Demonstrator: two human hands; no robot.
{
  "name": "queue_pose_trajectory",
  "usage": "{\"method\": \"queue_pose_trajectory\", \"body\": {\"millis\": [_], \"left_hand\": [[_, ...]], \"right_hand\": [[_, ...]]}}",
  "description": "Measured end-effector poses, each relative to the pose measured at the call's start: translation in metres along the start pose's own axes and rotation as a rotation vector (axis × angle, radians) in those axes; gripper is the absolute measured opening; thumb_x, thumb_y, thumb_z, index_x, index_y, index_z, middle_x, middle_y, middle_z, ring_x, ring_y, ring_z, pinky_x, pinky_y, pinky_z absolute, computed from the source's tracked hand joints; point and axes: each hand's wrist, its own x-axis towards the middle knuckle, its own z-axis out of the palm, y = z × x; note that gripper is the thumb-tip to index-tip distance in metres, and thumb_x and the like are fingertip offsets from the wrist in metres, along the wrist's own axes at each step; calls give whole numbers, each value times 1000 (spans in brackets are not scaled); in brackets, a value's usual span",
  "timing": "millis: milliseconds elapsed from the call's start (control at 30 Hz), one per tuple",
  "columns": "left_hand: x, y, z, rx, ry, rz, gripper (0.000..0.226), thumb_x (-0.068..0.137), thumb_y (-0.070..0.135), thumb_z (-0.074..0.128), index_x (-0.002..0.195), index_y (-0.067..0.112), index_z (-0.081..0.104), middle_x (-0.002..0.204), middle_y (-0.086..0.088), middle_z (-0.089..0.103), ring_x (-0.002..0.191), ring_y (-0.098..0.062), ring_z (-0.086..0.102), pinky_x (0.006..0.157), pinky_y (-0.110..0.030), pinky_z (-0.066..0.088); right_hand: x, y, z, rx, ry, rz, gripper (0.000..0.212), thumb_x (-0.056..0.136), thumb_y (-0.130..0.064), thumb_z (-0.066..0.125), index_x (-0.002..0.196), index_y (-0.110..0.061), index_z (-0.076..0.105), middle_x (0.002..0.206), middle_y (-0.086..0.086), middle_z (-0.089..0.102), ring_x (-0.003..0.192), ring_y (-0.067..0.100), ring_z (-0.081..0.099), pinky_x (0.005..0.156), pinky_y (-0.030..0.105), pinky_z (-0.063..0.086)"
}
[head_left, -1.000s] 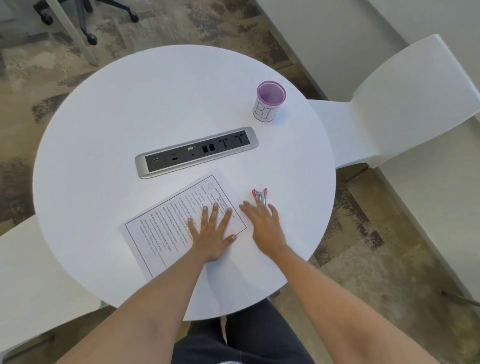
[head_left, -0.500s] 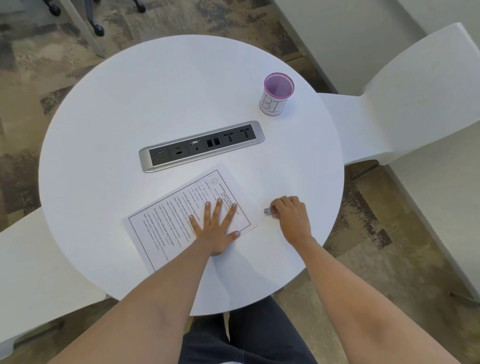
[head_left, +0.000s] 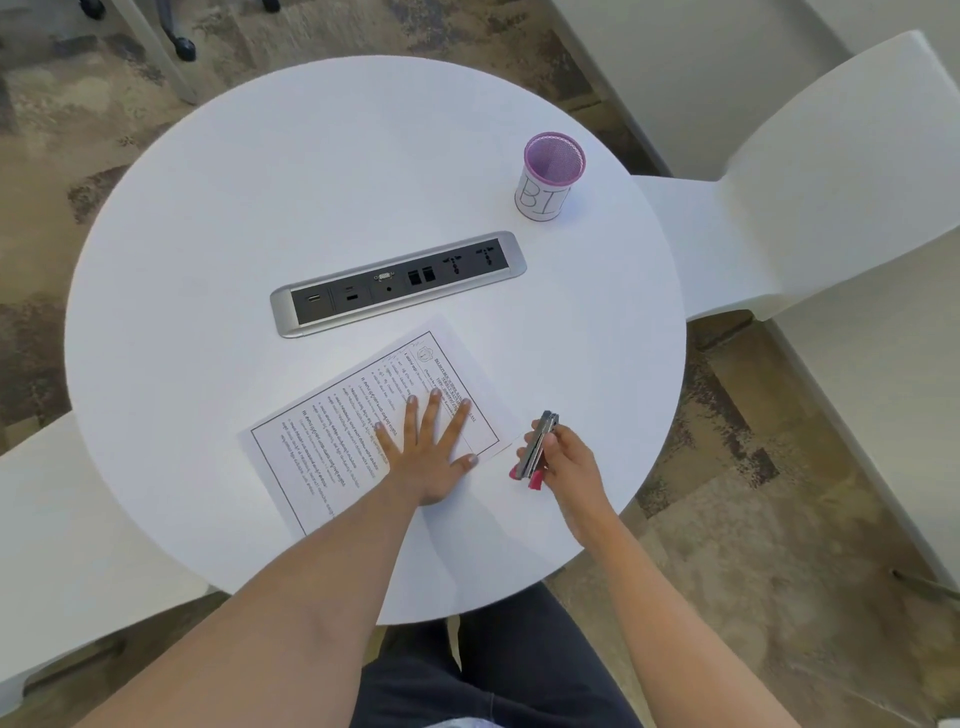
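A printed sheet of paper (head_left: 337, 431) lies on the round white table (head_left: 260, 208), near its front edge. My left hand (head_left: 428, 452) rests flat on the sheet with fingers spread. Just to the right of the sheet's corner, my right hand (head_left: 569, 460) grips a small metal stapler with pink ends (head_left: 537, 449), lifted a little off the table.
A silver socket strip (head_left: 397, 283) is set into the table's middle. A purple mesh cup with a white label (head_left: 550, 176) stands at the back right. White chairs (head_left: 810, 171) flank the table on the right and left. Patterned carpet lies around.
My right hand moved off the paper's edge to the right, closed round the stapler and picked it up. The left hand stayed flat on the sheet.
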Motion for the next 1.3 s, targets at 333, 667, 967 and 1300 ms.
{"method": "queue_pose_trajectory", "body": {"millis": [333, 667, 967, 1300], "left_hand": [[4, -2, 2, -9, 6, 16, 74, 92, 72, 22, 128, 59, -41, 128, 16, -61, 122, -19, -55, 100, -69, -26], [2, -2, 3, -19, 20, 22, 74, 92, 72, 24, 133, 59, -36, 132, 16, -59, 119, -19, -57, 99, -68, -28], [-1, 0, 0, -16, 19, 23, 73, 93, 71, 23, 139, 56, -31, 140, 11, -52, 127, -20, -51, 100, -67, -27], [-1, 0, 2, -16, 56, 25, 73, 92, 72, 22, 141, 55, -28, 141, 11, -51, 139, -28, -42, 100, -67, -27]], "right_hand": [[-4, 4, 16, 354, -124, 306, 33, 102, -38, 42, 112, -12, 61, 88, 11, 69, 60, 20, 60, 58, 34, 54], [4, 16, 22, -19, -43, 218, 18, 99, -18, 50, 115, -16, 59, 91, 5, 70, 61, 13, 58, 59, 24, 48], [9, 33, 32, -666, 164, -107, 25, 101, -38, 39, 99, -18, 55, 85, -5, 56, 80, 16, 52, 64, 27, 38], [11, 47, 35, -1151, 203, -174, 20, 91, -45, 49, 92, -34, 33, 58, -13, 47, 49, 17, 51, 49, 29, 35]]}}
